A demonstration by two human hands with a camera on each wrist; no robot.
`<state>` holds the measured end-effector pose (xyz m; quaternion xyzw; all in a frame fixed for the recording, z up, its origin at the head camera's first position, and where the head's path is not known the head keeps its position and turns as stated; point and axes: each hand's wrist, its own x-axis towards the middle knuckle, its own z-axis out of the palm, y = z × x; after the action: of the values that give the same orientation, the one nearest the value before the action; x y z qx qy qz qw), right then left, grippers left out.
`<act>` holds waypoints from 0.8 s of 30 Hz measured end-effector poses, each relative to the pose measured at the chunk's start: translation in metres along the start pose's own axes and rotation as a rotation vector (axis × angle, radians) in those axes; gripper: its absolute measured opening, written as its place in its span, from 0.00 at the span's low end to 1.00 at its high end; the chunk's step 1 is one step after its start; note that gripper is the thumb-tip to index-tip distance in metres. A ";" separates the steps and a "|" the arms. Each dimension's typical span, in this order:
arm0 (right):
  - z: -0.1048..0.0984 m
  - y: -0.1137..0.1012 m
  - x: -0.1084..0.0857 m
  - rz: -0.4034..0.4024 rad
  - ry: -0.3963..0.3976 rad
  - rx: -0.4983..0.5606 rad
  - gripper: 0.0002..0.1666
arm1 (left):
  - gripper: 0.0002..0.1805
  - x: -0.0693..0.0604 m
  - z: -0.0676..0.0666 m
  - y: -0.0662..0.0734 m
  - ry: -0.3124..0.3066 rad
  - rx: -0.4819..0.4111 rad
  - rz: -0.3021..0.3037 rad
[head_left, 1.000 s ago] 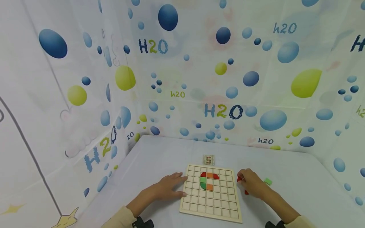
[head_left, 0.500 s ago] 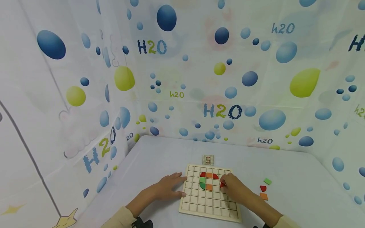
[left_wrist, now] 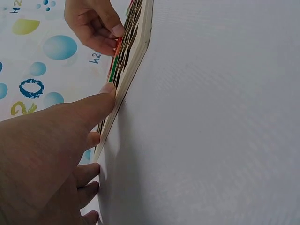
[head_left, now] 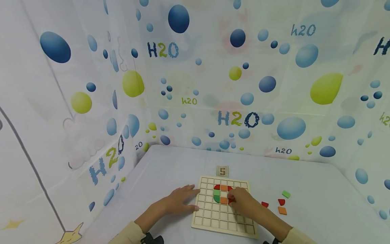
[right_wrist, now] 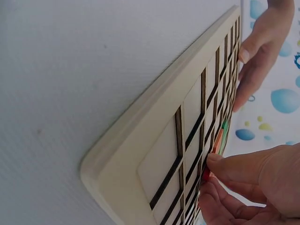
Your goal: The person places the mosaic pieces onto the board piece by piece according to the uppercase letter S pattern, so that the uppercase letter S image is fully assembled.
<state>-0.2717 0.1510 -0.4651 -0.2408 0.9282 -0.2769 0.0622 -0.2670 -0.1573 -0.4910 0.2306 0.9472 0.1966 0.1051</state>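
Note:
A pale wooden grid board (head_left: 210, 222) lies on the white table, with red, orange and green tiles set in its upper cells. My left hand (head_left: 181, 200) rests at the board's left edge; its thumb and fingertips touch the frame, fingers mostly straight. Over the board, my right hand (head_left: 243, 202) pinches a small red tile (right_wrist: 206, 174) between thumb and fingers. That tile is at a cell just right of the lower orange tile (head_left: 223, 200). Above it, a red quarter-round tile (head_left: 230, 188) is partly covered by the fingers. A light green tile (head_left: 216, 192) sits in the left column.
Right of the board lie loose tiles: a green square (head_left: 286, 194), a red piece (head_left: 281, 202), an orange square (head_left: 282, 210) and another red piece (head_left: 265, 204). A small card with an S-like pattern (head_left: 222, 171) lies behind the board. Printed curtains (head_left: 198, 78) surround the table.
My right hand has moved left from the loose tiles beside the board onto the grid, carrying a red tile to the coloured tiles. My left hand has stayed at the board's edge.

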 end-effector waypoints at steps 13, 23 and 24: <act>-0.002 0.007 -0.006 -0.126 0.013 0.051 0.08 | 0.43 0.000 0.000 0.001 0.002 0.010 -0.001; -0.003 0.016 -0.007 -0.199 0.026 0.020 0.10 | 0.43 -0.002 -0.002 0.003 -0.001 0.005 0.002; -0.003 0.016 -0.007 -0.195 0.025 0.020 0.10 | 0.43 -0.002 -0.002 0.003 -0.001 0.005 0.003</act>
<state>-0.2728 0.1678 -0.4716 -0.3258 0.8983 -0.2937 0.0256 -0.2643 -0.1561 -0.4880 0.2324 0.9472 0.1945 0.1048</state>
